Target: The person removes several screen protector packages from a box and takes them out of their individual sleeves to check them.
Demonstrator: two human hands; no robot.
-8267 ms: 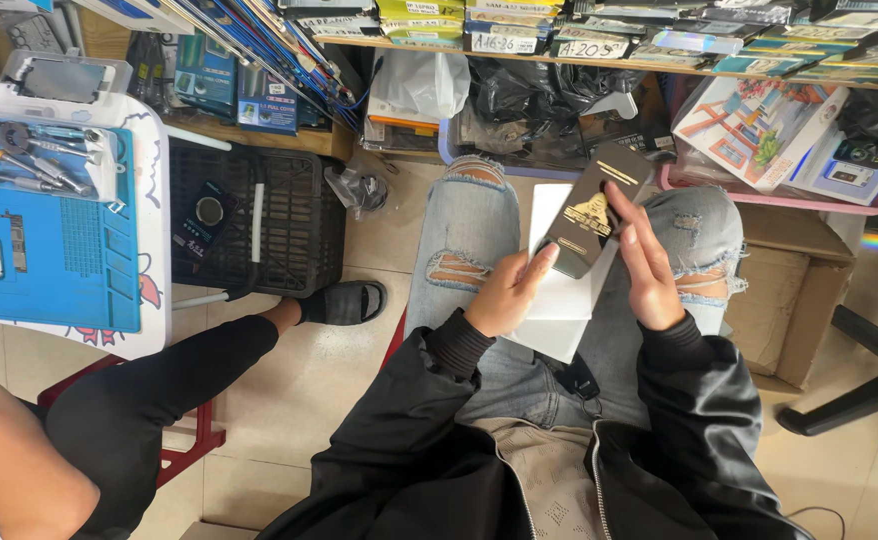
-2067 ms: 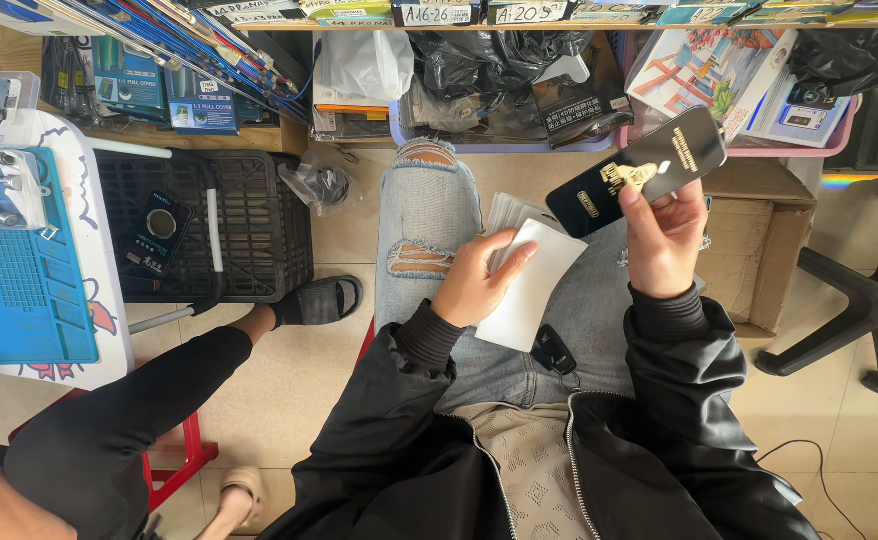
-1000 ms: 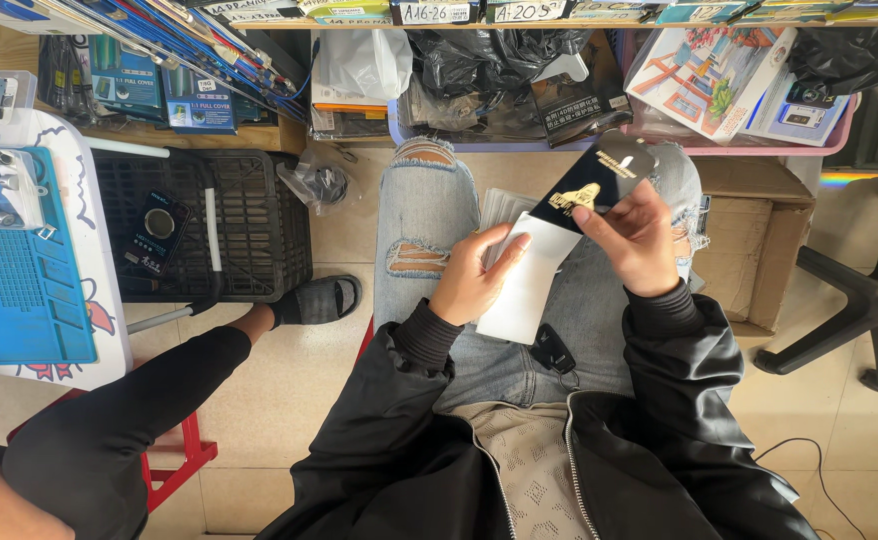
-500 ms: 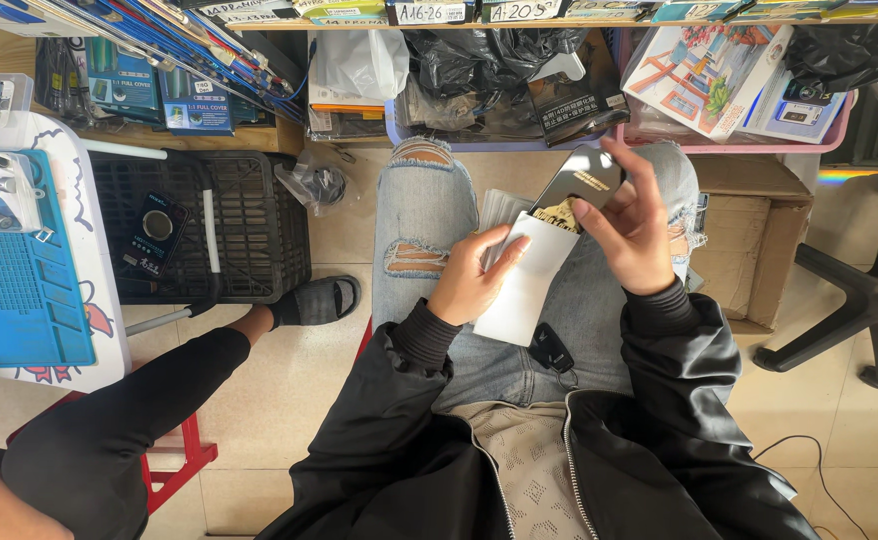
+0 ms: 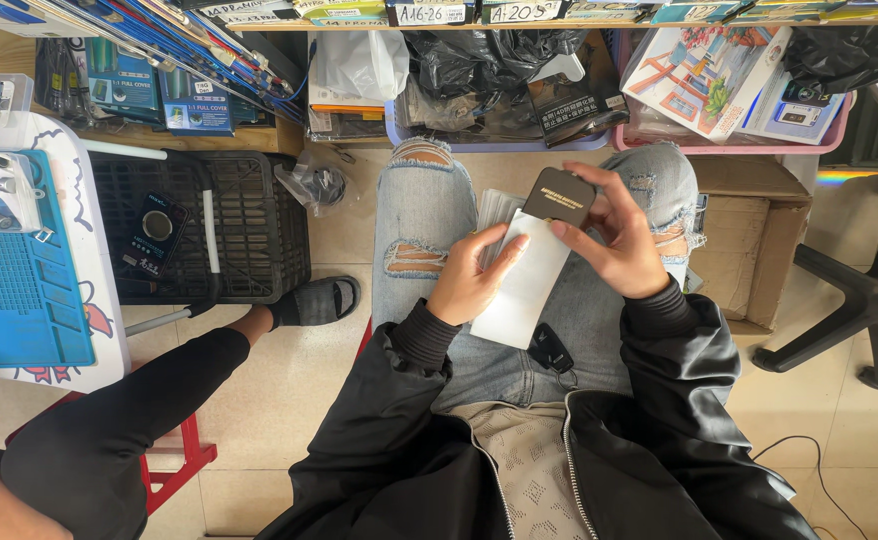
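Risk: our right hand (image 5: 624, 245) pinches dark flat card (image 5: 559, 197) by its edge over lap; loose pinch drops it to floor. Left hand (image 5: 469, 285) grips white sleeve (image 5: 524, 290) against thigh; sleeve may buckle.

Pale tiled floor (image 5: 289, 370) (sunlit), cluttered shelf (image 5: 259, 135), black crate (image 5: 249, 230), office chair (image 5: 864, 290).

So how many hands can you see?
2. The left hand rests on the white sleeve over the lap. The right hand grips the dark flat card at the sleeve's top. The neighbour's hands are out of view.
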